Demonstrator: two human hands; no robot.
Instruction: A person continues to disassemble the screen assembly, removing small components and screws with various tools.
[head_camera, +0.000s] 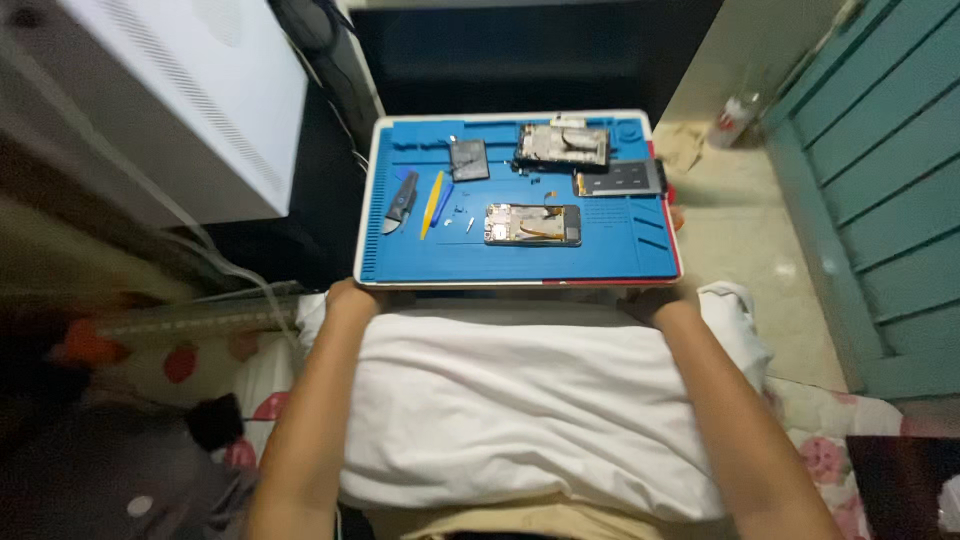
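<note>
left hand (352, 296) + right hand (662, 300): grip clasps blue mat tray (520, 262) edges | opened phone (532, 224) in parts, unassembled | pillow (520, 400) beneath

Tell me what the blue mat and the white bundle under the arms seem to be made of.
The blue mat looks like matte rubber or silicone: moulded ridges and recessed compartments, no glare. The white bundle looks like soft woven cloth, creased and sagging. Left hand and right hand grip the mat's near edge.
</note>
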